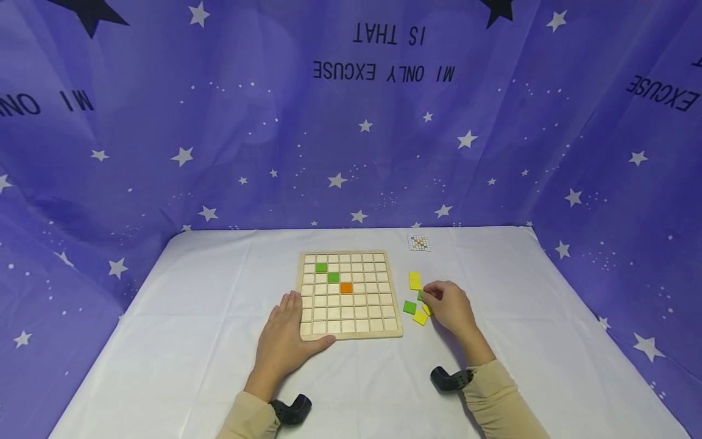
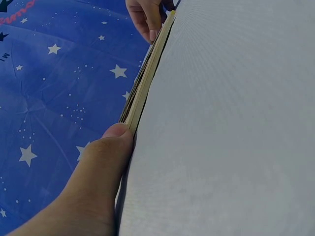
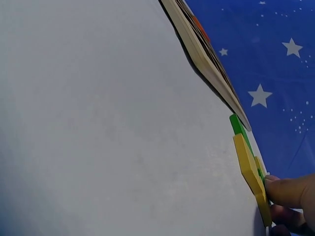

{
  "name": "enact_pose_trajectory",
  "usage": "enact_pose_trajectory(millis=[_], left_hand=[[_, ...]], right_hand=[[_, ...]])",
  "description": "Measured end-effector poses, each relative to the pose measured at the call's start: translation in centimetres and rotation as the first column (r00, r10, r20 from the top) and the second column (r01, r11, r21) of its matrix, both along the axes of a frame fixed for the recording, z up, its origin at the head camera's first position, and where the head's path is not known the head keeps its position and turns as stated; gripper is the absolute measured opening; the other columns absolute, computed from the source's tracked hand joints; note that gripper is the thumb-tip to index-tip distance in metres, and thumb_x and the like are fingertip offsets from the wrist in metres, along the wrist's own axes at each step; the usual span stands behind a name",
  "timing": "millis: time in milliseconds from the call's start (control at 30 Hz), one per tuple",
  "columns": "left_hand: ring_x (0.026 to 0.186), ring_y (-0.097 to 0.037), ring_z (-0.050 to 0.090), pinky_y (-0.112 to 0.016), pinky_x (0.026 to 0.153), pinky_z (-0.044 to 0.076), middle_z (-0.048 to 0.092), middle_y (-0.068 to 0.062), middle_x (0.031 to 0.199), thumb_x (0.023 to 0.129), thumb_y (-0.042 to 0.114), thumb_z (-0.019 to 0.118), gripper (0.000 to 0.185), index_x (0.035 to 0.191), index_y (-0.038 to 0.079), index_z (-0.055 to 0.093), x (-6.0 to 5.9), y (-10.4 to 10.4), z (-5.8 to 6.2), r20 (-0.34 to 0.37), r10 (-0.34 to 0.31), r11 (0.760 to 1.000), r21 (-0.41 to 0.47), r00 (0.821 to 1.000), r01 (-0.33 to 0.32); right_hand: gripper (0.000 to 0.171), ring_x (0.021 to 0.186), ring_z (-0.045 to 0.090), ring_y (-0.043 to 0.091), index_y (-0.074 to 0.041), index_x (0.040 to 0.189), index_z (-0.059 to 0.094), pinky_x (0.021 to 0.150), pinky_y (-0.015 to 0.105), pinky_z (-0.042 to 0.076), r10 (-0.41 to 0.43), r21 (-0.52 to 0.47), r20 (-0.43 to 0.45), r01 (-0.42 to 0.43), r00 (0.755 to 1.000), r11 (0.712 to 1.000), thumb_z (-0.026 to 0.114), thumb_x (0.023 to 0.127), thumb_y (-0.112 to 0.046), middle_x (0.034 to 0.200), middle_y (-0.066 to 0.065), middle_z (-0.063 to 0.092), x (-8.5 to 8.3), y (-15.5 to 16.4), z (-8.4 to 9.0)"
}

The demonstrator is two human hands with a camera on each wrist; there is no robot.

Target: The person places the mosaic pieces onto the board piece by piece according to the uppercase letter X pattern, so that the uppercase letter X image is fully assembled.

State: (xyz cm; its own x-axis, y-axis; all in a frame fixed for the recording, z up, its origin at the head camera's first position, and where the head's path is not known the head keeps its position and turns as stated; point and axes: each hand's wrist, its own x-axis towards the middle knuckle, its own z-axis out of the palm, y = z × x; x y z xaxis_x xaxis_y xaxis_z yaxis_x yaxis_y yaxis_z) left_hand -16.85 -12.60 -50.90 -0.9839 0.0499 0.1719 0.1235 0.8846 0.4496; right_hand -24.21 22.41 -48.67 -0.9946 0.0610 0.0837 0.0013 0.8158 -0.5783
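A square wooden grid board (image 1: 351, 335) lies on the table, with two green tiles (image 1: 333, 277) and an orange tile (image 1: 346, 288) set diagonally in its cells. My left hand (image 1: 284, 338) rests at its near left corner, fingers straight along the left side and thumb on the front edge. To the right of the board, my right hand (image 1: 451, 306) pinches at a small green tile (image 1: 420, 296) with thumb and fingertips, which partly cover it. Around those fingertips lie another green tile (image 1: 409, 307) and several yellow tiles (image 1: 420, 317).
Beyond the loose tiles is a small card (image 1: 419, 242) printed with a coloured grid pattern. A white cloth (image 1: 192, 341) covers the table. A blue star-patterned curtain (image 1: 340, 140) stands behind it and at both sides.
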Motion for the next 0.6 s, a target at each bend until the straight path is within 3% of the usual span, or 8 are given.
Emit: enact_pose_trajectory(millis=[333, 500, 600], left_hand=[[0.152, -0.034, 0.023, -0.049, 0.125, 0.022, 0.026, -0.018, 0.162, 0.068, 0.084, 0.064, 0.13, 0.154, -0.005, 0.025, 0.0, 0.1, 0.0, 0.0, 0.0, 1.0, -0.004, 1.0, 0.0], [0.153, -0.034, 0.023, -0.049, 0.125, 0.022, 0.025, -0.018, 0.163, 0.067, 0.086, 0.062, 0.131, 0.154, -0.004, 0.024, 0.0, 0.0, 0.1, 0.013, 0.001, 1.0, -0.008, 1.0, -0.001], [0.153, -0.034, 0.022, -0.049, 0.125, 0.021, 0.025, -0.018, 0.163, 0.067, 0.086, 0.063, 0.132, 0.155, -0.004, 0.024, -0.1, 0.0, 0.1, 0.018, 0.001, 1.0, -0.003, 1.0, -0.001]], right_hand=[[0.015, 0.077, 0.054, 0.019, -0.011, 0.104, 0.064, 0.066, 0.028, 0.043, 0.027, -0.047, 0.001, -0.027, 1.0, 0.999, 0.068, 0.094, -0.021, 0.088, 0.005, 0.061, -0.3, 0.3, -0.1], [0.013, 0.078, 0.058, 0.017, -0.014, 0.105, 0.063, 0.065, 0.025, 0.047, 0.029, -0.125, -0.05, -0.035, 0.998, 0.992, 0.068, 0.094, -0.021, 0.092, 0.003, 0.065, -0.3, -0.9, 0.3], [0.013, 0.077, 0.059, 0.016, -0.015, 0.105, 0.064, 0.063, 0.025, 0.049, 0.074, -0.175, -0.055, -0.082, 0.996, 0.981, 0.068, 0.095, -0.022, 0.094, 0.003, 0.067, 0.0, -2.3, 0.8]])
